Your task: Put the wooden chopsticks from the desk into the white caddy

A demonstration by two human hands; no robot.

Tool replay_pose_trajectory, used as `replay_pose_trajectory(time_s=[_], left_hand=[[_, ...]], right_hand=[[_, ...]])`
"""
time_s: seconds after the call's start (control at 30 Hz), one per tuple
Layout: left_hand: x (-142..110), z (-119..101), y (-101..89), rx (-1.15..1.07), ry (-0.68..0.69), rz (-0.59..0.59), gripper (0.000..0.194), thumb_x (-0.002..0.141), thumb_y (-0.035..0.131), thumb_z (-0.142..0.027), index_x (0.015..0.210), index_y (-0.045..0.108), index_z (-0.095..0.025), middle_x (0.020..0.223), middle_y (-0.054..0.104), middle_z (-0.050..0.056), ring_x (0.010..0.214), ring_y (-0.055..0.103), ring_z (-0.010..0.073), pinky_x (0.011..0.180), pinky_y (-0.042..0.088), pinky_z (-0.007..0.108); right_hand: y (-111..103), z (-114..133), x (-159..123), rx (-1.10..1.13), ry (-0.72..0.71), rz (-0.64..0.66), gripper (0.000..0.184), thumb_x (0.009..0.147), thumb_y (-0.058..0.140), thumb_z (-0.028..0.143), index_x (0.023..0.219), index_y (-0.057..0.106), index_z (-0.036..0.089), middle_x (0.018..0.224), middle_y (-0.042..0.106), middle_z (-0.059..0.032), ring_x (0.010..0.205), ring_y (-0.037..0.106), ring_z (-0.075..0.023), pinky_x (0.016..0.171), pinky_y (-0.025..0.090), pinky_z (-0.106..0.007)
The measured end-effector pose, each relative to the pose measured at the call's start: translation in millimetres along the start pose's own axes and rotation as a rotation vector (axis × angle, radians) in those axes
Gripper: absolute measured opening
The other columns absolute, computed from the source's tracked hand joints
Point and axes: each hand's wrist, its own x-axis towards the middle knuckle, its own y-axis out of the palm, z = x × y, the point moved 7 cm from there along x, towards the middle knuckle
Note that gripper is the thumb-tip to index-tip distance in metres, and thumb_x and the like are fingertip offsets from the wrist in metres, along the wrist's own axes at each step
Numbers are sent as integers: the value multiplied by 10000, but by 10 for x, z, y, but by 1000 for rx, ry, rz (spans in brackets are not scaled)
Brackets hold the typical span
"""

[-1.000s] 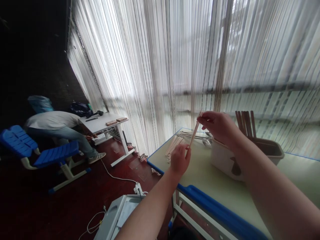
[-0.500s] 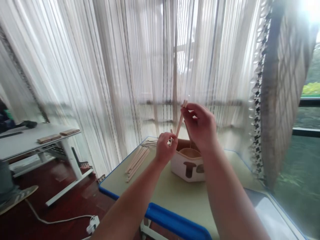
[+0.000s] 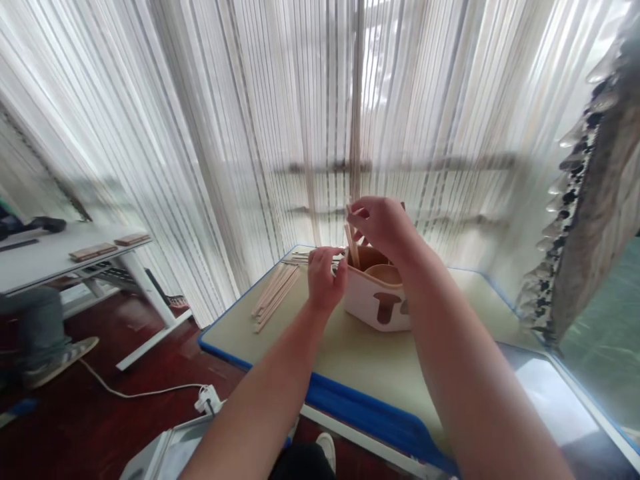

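Observation:
My right hand [image 3: 383,223] pinches a few light wooden chopsticks [image 3: 353,247] near their upper ends. Their lower ends reach inside the left part of a white cutlery box [image 3: 365,307] with brown mushroom shapes on its front. My left hand [image 3: 326,277] is closed at the left rim of that box, thumb and fingers around the edge. A round tan cup or compartment [image 3: 384,273] shows within the box, partly behind my right wrist. Left of my left hand, several chopsticks [image 3: 277,293] lie in a loose bundle on the table [image 3: 300,340].
More thin sticks [image 3: 300,257] lie at the table's back edge. A dark glossy panel [image 3: 565,400] is at the right. Sheer curtains [image 3: 280,100] hang behind. At left are a white table [image 3: 45,260], a person's leg [image 3: 43,327] and a white power plug [image 3: 207,400].
My right hand has lowered the chopsticks into the box. My left hand has moved from their lower ends to the box's left rim. The view has tilted downward.

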Motion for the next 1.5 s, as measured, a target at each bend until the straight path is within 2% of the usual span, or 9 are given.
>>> replay_pose_trajectory(time_s=[0.13, 0.3, 0.4, 0.7, 0.83, 1.0, 1.2, 1.4, 1.5], left_hand=[[-49, 55, 50, -1, -24, 21, 154, 870, 448, -275, 915, 563, -183, 903, 619, 57, 920, 537, 179, 867, 409, 345], [-76, 56, 53, -27, -69, 6, 233, 912, 345, -260, 943, 561, -181, 914, 604, 70, 920, 533, 181, 851, 409, 345], [-83, 46, 38, -50, -81, -14, 266, 923, 299, -247, 960, 552, -175, 932, 596, 75, 927, 526, 180, 860, 408, 344], [-100, 90, 60, -37, -96, -21, 239, 920, 316, -247, 952, 542, -178, 921, 596, 80, 919, 529, 185, 851, 417, 364], [-107, 93, 72, -44, -103, -18, 203, 912, 346, -240, 949, 537, -181, 927, 601, 76, 922, 524, 186, 853, 416, 363], [-110, 119, 77, -28, -122, -24, 176, 903, 367, -252, 930, 530, -194, 907, 593, 72, 892, 524, 194, 827, 419, 361], [-117, 135, 77, -7, -99, -33, 140, 861, 389, -193, 924, 515, -190, 889, 574, 64, 885, 520, 192, 819, 423, 346], [-118, 192, 60, 35, -123, -45, 159, 811, 411, -136, 928, 502, -192, 899, 569, 64, 888, 522, 192, 826, 429, 344], [-84, 236, -40, 175, -138, -7, 184, 789, 424, -116, 935, 517, -178, 919, 581, 80, 914, 531, 204, 842, 424, 360]], right_hand=[[150, -117, 18, -72, 21, 51, 208, 798, 560, 224, 985, 619, 154, 696, 671, -54, 500, 579, -126, 538, 453, -262], [217, -167, 54, -218, 0, 39, 128, 757, 603, 212, 860, 659, 162, 836, 686, -76, 713, 610, -164, 659, 454, -275], [254, -197, 72, -241, 6, 57, 106, 741, 627, 210, 827, 666, 161, 841, 684, -73, 755, 607, -166, 705, 447, -277], [215, -156, 64, -205, -13, 4, 246, 730, 635, 192, 974, 632, 162, 783, 672, -59, 742, 592, -174, 674, 445, -288], [237, -104, 55, -205, -67, -6, 368, 743, 607, 168, 1109, 600, 203, 883, 650, -60, 727, 573, -157, 659, 443, -282], [233, -128, 63, -252, -89, -55, 232, 771, 561, 176, 983, 652, 192, 951, 618, -84, 759, 564, -164, 685, 444, -291], [228, -134, 63, -280, -85, -83, 327, 776, 544, 203, 1096, 610, 221, 931, 624, -75, 728, 552, -163, 628, 423, -275], [168, -30, 41, -281, -89, -89, 282, 776, 547, 242, 1036, 655, 220, 948, 624, -78, 754, 557, -178, 645, 420, -293], [122, 83, 3, -254, -102, -94, 258, 799, 520, 281, 1008, 657, 219, 940, 628, -76, 762, 559, -184, 646, 416, -297]])
